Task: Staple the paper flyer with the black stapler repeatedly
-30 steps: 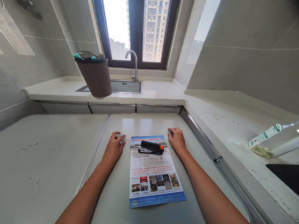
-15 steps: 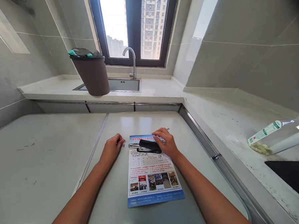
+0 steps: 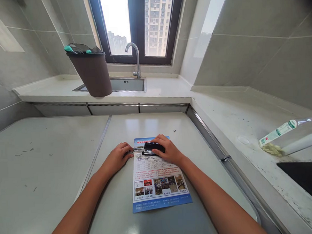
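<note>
A black stapler (image 3: 154,147) lies over the upper part of a printed leaflet (image 3: 160,200) with blue borders, tables and photos. Its silver metal slide (image 3: 138,149) sticks out to the left. My right hand (image 3: 168,149) is closed round the stapler's right end, thumb below and fingers above. My left hand (image 3: 120,154) is closed at the slide's left tip, fingertips pinched together. A tiny silvery bit seems to be at those fingertips, too small to name. The leaflet's top right is covered by my right hand.
Small dark bits (image 3: 175,130) lie on the white table (image 3: 156,122) beyond my right hand. A brown bin (image 3: 92,75) stands by the sink (image 3: 128,85) and faucet (image 3: 135,57). On the right counter (image 3: 223,110) lies a clear plastic packet (image 3: 290,138) beside a black panel (image 3: 305,179).
My right hand has taken a fuller grip on the stapler, which sits slightly further left and is angled differently. My left hand has come right to the slide's tip.
</note>
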Demonstrator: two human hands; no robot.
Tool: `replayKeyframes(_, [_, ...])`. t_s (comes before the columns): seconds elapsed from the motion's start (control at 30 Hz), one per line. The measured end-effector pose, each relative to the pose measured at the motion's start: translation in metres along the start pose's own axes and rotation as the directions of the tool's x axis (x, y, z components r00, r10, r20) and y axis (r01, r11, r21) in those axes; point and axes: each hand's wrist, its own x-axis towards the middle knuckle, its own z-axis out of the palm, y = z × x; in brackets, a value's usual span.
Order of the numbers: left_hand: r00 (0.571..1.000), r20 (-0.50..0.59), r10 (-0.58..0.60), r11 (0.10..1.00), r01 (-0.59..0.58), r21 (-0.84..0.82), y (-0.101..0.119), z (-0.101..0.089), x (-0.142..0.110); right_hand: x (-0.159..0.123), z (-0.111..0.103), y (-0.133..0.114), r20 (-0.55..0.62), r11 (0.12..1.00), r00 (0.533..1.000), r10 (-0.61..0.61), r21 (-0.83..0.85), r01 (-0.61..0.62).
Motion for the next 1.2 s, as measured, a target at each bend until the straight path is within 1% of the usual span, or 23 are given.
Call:
replayKeyframes(0.07, [0.999, -0.027, -0.029, 0.999, 0.028, -0.015, 0.002, -0.001, 0.001, 0.0, 0.001, 0.001, 0.022, 1.0, 1.0, 0.002, -0.019, -0.001])
replayKeyframes(0.17, [0.983, -0.124, -0.139, 0.989, 0.132, -0.063, 0.007, -0.001, 0.002, -0.001, 0.003, 0.003, 0.047, 0.999, 0.999, 0.002, -0.049, 0.0])
replayKeyframes(0.23, [0.963, -0.181, -0.2, 0.974, 0.176, -0.143, 0.012, 0.001, 0.003, -0.001, 0.004, 0.005, 0.052, 0.998, 0.999, 0.005, -0.061, -0.002])
replayKeyframes(0.3, [0.954, -0.2, -0.221, 0.958, 0.174, -0.229, 0.018, 0.006, 0.005, -0.001, 0.005, 0.006, 0.056, 0.998, 0.998, 0.001, -0.061, 0.002])
replayKeyframes(0.37, [0.957, -0.187, -0.22, 0.947, 0.163, -0.278, 0.025, 0.011, 0.007, 0.0, 0.005, 0.006, 0.059, 0.998, 0.998, -0.004, -0.059, 0.008])
replayKeyframes(0.43, [0.966, -0.159, -0.202, 0.945, 0.149, -0.289, 0.031, 0.015, 0.009, 0.0, 0.005, 0.007, 0.062, 0.998, 0.998, -0.01, -0.063, 0.014])
replayKeyframes(0.53, [0.979, -0.141, -0.147, 0.947, 0.099, -0.305, 0.037, 0.016, 0.012, 0.0, 0.005, 0.008, 0.065, 0.997, 0.998, -0.02, -0.074, 0.025])
replayKeyframes(0.6, [0.981, -0.151, -0.123, 0.946, 0.07, -0.318, 0.039, 0.015, 0.013, 0.0, 0.006, 0.009, 0.064, 0.997, 0.998, -0.021, -0.078, 0.026])
replayKeyframes(0.67, [0.978, -0.163, -0.131, 0.941, 0.071, -0.331, 0.039, 0.014, 0.013, 0.0, 0.006, 0.008, 0.064, 0.997, 0.998, -0.021, -0.075, 0.026])
replayKeyframes(0.77, [0.979, -0.14, -0.151, 0.937, 0.097, -0.334, 0.04, 0.015, 0.013, 0.001, 0.006, 0.008, 0.067, 0.997, 0.997, -0.022, -0.068, 0.027])
replayKeyframes(0.83, [0.985, -0.106, -0.138, 0.942, 0.098, -0.322, 0.041, 0.015, 0.012, 0.001, 0.006, 0.008, 0.067, 0.997, 0.998, -0.019, -0.067, 0.023])
replayKeyframes(0.9, [0.989, -0.095, -0.116, 0.944, 0.08, -0.319, 0.041, 0.016, 0.011, 0.001, 0.006, 0.008, 0.065, 0.997, 0.998, -0.016, -0.069, 0.021])
replayKeyframes(1.07, [0.979, -0.176, -0.1, 0.939, 0.035, -0.341, 0.038, 0.016, 0.011, 0.001, 0.006, 0.008, 0.06, 0.997, 0.998, -0.029, -0.063, 0.033])
replayKeyframes(1.2, [0.975, -0.207, -0.075, 0.957, 0.012, -0.289, 0.038, 0.015, 0.013, 0.001, 0.007, 0.007, 0.054, 0.998, 0.998, -0.03, -0.061, 0.033])
